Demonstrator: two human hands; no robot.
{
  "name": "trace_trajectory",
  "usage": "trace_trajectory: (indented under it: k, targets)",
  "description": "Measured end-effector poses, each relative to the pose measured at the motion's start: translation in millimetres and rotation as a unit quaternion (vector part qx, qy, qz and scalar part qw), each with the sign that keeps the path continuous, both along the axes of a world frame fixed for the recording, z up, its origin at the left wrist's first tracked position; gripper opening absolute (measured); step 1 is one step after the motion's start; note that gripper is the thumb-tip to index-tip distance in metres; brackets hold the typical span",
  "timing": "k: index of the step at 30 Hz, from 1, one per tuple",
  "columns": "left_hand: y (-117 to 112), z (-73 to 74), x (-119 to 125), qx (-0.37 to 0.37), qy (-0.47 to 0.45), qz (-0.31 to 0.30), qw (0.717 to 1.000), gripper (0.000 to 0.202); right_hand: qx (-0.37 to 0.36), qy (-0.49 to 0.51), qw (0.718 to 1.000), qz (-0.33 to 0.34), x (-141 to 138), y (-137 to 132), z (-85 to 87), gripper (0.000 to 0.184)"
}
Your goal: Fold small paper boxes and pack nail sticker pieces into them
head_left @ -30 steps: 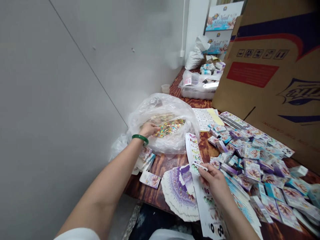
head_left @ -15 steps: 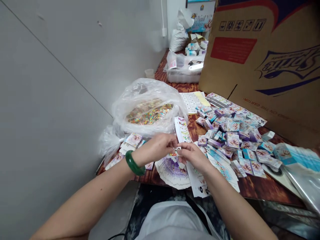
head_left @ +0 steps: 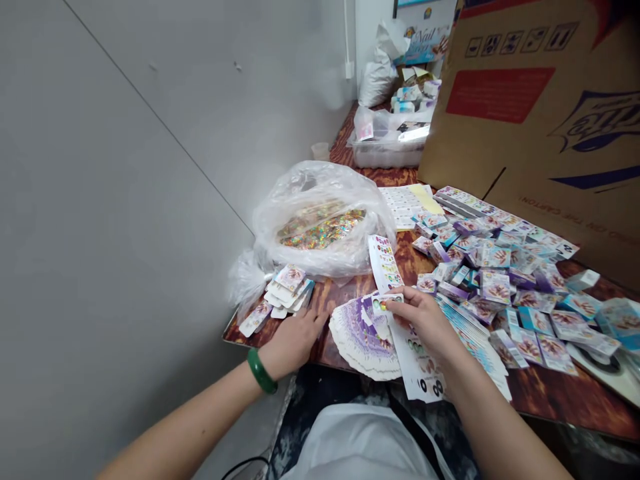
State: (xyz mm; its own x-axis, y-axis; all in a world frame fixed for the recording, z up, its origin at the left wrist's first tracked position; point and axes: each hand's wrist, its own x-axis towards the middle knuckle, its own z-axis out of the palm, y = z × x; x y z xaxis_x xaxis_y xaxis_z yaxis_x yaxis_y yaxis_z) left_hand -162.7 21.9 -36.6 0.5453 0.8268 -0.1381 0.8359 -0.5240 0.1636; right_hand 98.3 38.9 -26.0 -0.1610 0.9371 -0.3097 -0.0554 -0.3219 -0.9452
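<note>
My right hand [head_left: 425,320] is closed on a long white sticker sheet [head_left: 384,263] that stands up from it, with a small colourful piece pinched at the thumb. My left hand [head_left: 295,340], with a green bangle on the wrist, lies flat and open on the wooden table [head_left: 550,393] beside a fanned stack of purple cards [head_left: 357,337]. A clear plastic bag [head_left: 320,227] of shiny mixed-colour pieces sits just beyond. A small pile of packets [head_left: 287,290] lies left of the fan.
Several small purple and teal boxes [head_left: 495,280] cover the right of the table. A large brown carton [head_left: 540,107] stands behind them. A clear tub [head_left: 385,143] and white bags sit far back. A grey wall [head_left: 125,167] runs along the left.
My left hand left the plastic bag, met my right hand at the sticker sheet, then dropped flat onto the table by the card fan. The right hand keeps the sheet.
</note>
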Motion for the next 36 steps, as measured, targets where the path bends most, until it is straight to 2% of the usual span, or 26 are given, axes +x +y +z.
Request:
trace_trajectory:
  k: [2, 4, 5, 6, 7, 9, 11, 12, 14, 17, 20, 22, 25, 28, 31, 34, 36]
  targets:
    - [-7, -1.9, -5, 0.017, -0.030, 0.025, 0.999, 0.062, 0.007, 0.009, 1.000, -0.001, 1, -1, 0.6, 0.026]
    - [-10, 7.3, -7, 0.021, -0.131, 0.076, 0.988, 0.053, 0.014, 0.022, 1.000, -0.008, -1, -2, 2.2, 0.025]
    - [-10, 13.7, -7, 0.015, -0.210, 0.109, 0.971, 0.049, 0.020, 0.029, 0.999, -0.014, -3, -3, 3.5, 0.025]
    - [-11, 19.8, -5, -0.004, -0.303, 0.144, 0.942, 0.045, 0.029, 0.038, 0.999, -0.018, -5, -5, 5.2, 0.025]
    - [-11, 24.8, -1, -0.038, -0.400, 0.177, 0.898, 0.042, 0.041, 0.047, 0.998, -0.022, -9, -6, 7.4, 0.025]
    - [-12, 29.6, 11, -0.136, -0.572, 0.226, 0.776, 0.039, 0.060, 0.067, 0.996, -0.025, -17, -8, 13.2, 0.027]
    - [-13, 27.9, 27, -0.227, -0.679, 0.251, 0.651, 0.042, 0.066, 0.084, 0.994, -0.030, -26, -10, 19.6, 0.030]
    - [-14, 25.6, 36, -0.255, -0.711, 0.255, 0.603, 0.045, 0.066, 0.088, 0.993, -0.034, -30, -10, 22.3, 0.031]
    - [-14, 21.1, 51, -0.286, -0.754, 0.257, 0.533, 0.051, 0.062, 0.080, 0.994, -0.045, -35, -10, 25.8, 0.033]
    - [-14, 18.1, 65, -0.311, -0.785, 0.258, 0.470, 0.055, 0.062, 0.050, 0.995, -0.068, -36, -8, 25.5, 0.032]
    - [-14, 19.7, 72, -0.343, -0.795, 0.244, 0.436, 0.052, 0.063, 0.021, 0.994, -0.085, -33, -9, 21.8, 0.030]
    - [-14, 20.7, 76, -0.357, -0.798, 0.236, 0.424, 0.039, 0.060, 0.008, 0.995, -0.076, -31, -9, 19.4, 0.028]
    - [-15, 19.8, 82, -0.338, -0.796, 0.242, 0.440, 0.019, 0.040, 0.010, 0.999, -0.021, -28, -8, 15.9, 0.025]
    - [-16, 17.8, 87, -0.318, -0.786, 0.250, 0.468, 0.019, 0.019, 0.008, 1.000, -0.006, -27, -7, 12.0, 0.025]
    - [-15, 16.5, 89, -0.320, -0.780, 0.259, 0.471, 0.019, 0.031, -0.011, 0.999, -0.023, -25, -6, 9.2, 0.026]
    - [-15, 15.3, 88, -0.311, -0.782, 0.262, 0.473, 0.021, 0.054, -0.029, 0.998, 0.012, -22, -6, 8.7, 0.020]
    - [-15, 13.8, 88, -0.288, -0.780, 0.261, 0.490, 0.022, 0.049, -0.034, 0.997, 0.041, -20, -7, 9.1, 0.018]
